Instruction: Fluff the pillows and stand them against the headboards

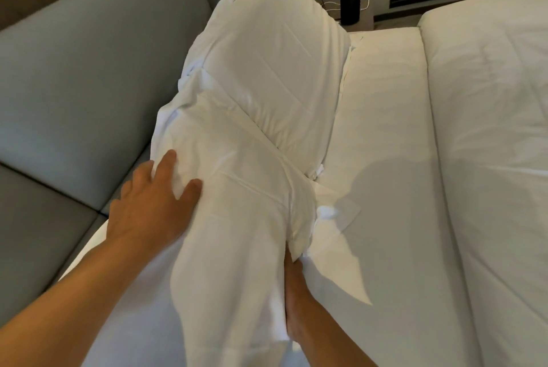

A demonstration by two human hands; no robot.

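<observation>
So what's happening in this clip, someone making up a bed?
A person is working on the near pillow, which lies on the bed by the grey headboard. The left hand presses flat on its left side, and the right hand pushes in along its right edge. A second pillow already leans against the headboard behind it. The duvet is folded back on the right.

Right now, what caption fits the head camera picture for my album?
Both hands, left hand and right hand, press a white pillow beside the grey headboard.

Both forearms are bare to the frame edge: no sleeves, rings or watch.
</observation>
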